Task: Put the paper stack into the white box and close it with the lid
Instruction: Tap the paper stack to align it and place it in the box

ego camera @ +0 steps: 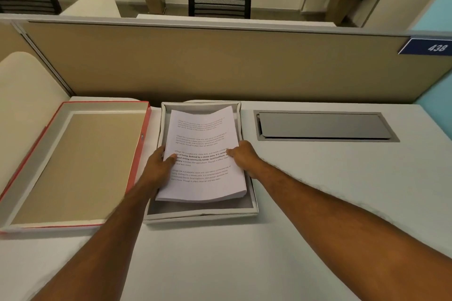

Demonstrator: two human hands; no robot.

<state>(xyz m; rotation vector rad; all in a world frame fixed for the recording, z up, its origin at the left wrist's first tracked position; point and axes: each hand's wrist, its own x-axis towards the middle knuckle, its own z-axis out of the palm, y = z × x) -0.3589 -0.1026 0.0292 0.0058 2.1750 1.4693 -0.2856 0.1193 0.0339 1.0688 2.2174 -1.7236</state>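
A thick stack of printed white paper (203, 154) hangs over the open white box (200, 214), which lies in the middle of the desk. The stack sags between my hands; its far end dips into the box and its near end is raised above the box floor. My left hand (159, 168) grips the stack's left edge with the thumb on top. My right hand (244, 154) grips the right edge the same way. The lid (73, 166), red outside and tan inside, lies upside down to the left of the box.
A grey cable hatch (325, 126) is set into the desk (318, 203) to the right of the box. A tan partition (220, 63) runs along the far edge, with a blue 438 sign (428, 47). Chairs and plants stand beyond it.
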